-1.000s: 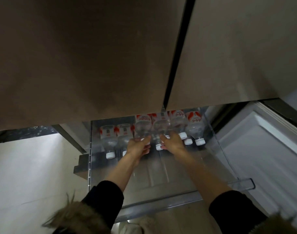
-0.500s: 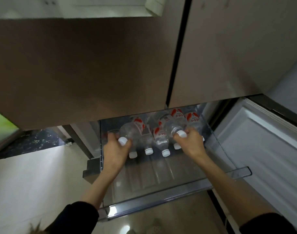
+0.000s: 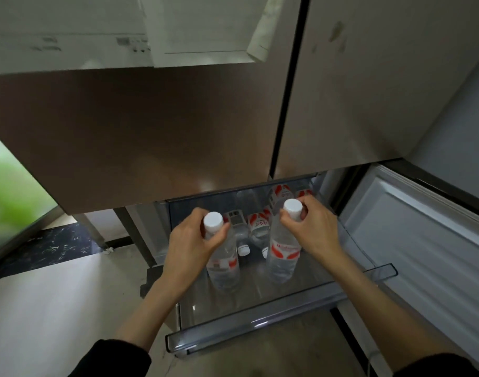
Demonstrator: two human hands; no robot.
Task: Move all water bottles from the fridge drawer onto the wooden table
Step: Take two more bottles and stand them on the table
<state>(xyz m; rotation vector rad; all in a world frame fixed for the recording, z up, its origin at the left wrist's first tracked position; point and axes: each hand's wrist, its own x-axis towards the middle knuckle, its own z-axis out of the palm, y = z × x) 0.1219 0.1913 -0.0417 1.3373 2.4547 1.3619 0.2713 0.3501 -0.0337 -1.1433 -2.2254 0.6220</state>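
Two clear plastic water bottles with white screw caps and red-and-white labels stand upright over the pulled-out clear plastic fridge drawer (image 3: 249, 326), their long axes near vertical, caps pointing up toward the camera and bases down toward the drawer floor. The left-hand bottle (image 3: 222, 263) is gripped at the neck by the left hand (image 3: 190, 244), whose fingers (image 3: 219, 236) curl round just under the cap. The right-hand bottle (image 3: 283, 254) is held the same way by the right hand (image 3: 316, 229), fingers wrapped tight about the neck below its cap. Whether the bases touch the drawer floor or hang just above it cannot be told.

Between and behind the two, more bottles of the same kind (image 3: 256, 229) lie on their sides at the back of the drawer, long axes running front to back, white caps pointing toward the person. Water shows clear through all of them.

Above the drawer are the brown metallic fridge doors (image 3: 151, 137), shut.
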